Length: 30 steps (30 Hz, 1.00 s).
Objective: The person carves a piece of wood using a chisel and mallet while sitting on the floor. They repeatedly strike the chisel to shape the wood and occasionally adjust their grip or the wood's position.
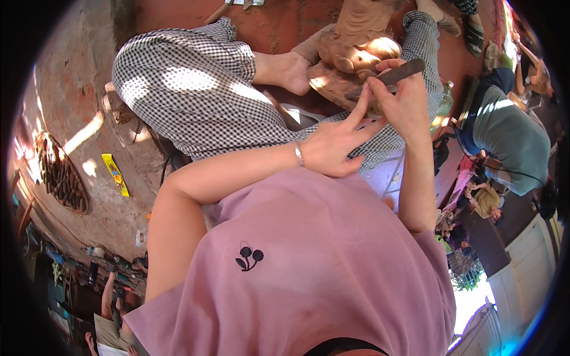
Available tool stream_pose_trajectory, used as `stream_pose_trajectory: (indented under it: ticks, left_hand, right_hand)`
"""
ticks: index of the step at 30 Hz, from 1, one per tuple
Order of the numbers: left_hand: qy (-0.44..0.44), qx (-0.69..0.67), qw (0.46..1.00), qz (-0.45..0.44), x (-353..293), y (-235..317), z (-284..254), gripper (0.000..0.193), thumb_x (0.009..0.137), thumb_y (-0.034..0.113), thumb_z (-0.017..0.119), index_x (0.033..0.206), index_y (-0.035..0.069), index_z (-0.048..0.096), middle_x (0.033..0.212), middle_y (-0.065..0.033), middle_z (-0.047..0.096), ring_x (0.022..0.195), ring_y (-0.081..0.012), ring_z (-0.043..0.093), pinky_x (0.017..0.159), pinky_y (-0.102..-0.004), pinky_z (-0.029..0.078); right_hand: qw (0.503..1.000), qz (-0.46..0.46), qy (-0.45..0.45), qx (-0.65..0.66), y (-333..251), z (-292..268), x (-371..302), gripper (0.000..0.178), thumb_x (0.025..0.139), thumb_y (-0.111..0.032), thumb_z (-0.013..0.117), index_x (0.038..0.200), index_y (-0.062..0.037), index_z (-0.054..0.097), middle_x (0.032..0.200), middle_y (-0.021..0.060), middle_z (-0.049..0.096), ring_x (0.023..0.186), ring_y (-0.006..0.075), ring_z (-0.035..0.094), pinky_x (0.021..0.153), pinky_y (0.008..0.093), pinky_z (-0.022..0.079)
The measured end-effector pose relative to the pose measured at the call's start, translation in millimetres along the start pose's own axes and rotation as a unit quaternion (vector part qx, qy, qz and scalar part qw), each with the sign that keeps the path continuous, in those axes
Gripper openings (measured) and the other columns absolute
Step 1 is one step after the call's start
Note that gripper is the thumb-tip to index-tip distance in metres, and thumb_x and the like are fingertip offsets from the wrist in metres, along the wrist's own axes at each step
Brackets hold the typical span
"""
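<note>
My right hand is closed round a dark, flat carving tool, its broad end sticking out past the fingers and its narrow end pointing left. My left hand, a bracelet at the wrist, has its fingers spread. Its forefinger reaches up to the thumb of my right hand, close to the tool; I cannot tell whether it touches the tool. Just beyond both hands, a brown carved wooden piece with rounded shapes lies between my legs. My right fingers cover part of it.
My checked trouser leg and a bare foot border the carving. A clear bottle stands to the right, near a person in a grey top. Leftward on the ground are a yellow packet and a dark oval heap.
</note>
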<state>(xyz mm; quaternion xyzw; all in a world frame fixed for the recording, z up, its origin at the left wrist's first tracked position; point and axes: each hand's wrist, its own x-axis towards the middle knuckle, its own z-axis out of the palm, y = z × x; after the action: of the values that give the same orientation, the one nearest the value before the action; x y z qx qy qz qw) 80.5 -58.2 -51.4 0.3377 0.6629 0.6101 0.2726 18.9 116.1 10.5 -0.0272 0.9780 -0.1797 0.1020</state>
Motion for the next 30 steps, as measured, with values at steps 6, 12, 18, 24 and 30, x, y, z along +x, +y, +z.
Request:
stream_pose_trajectory:
  ticks: [6,12,18,24,30]
  left_hand:
    - [0.048,0.008,0.998,0.036,15,-5,10,0.076,0.079,0.018,0.066,0.150,0.014,0.040,0.158,-0.0352,-0.003,0.085,-0.0402,0.069,0.073,-0.0392,0.059]
    - [-0.007,0.012,1.000,-0.010,13,-2,8,0.079,0.077,0.017,0.066,0.151,0.014,0.038,0.157,-0.0365,-0.001,0.077,-0.0380,0.069,0.069,-0.0393,0.058]
    - [-0.003,0.032,0.999,0.006,10,2,5,0.083,0.076,0.016,0.066,0.153,0.013,0.034,0.156,-0.0378,0.000,0.075,-0.0372,0.069,0.067,-0.0405,0.057]
    - [-0.012,0.073,0.997,-0.012,20,-10,20,0.079,0.077,0.014,0.067,0.151,0.014,0.038,0.157,-0.0360,0.002,0.080,-0.0360,0.069,0.070,-0.0391,0.057]
    - [0.124,0.034,0.989,0.072,1,-21,6,0.039,0.083,0.002,0.063,0.122,0.004,0.063,0.130,-0.0199,0.057,0.080,-0.0310,0.070,0.072,-0.0364,0.057]
  right_hand:
    - [0.997,0.066,-0.026,0.036,3,-9,1,0.026,0.083,-0.017,0.077,0.101,-0.0002,0.068,0.092,0.0110,0.068,0.083,0.0176,0.065,0.075,0.0306,0.050]
    - [0.987,0.093,-0.026,0.129,17,-2,-2,0.025,0.082,-0.019,0.077,0.098,-0.0019,0.069,0.096,0.0095,0.068,0.089,0.0209,0.065,0.073,0.0317,0.051]
    - [0.990,0.026,-0.002,0.139,20,-2,-13,0.022,0.080,-0.018,0.077,0.092,-0.0017,0.070,0.104,0.0079,0.068,0.089,0.0253,0.065,0.072,0.0334,0.051]
    - [0.987,-0.039,0.046,0.147,30,5,-18,0.014,0.080,-0.010,0.076,0.089,-0.0020,0.071,0.105,0.0068,0.068,0.093,0.0248,0.063,0.078,0.0334,0.051]
    - [0.941,0.046,0.143,0.302,58,2,-44,0.013,0.089,-0.009,0.071,0.096,0.0014,0.067,0.097,0.0075,0.068,0.088,0.0168,0.067,0.076,0.0291,0.053]
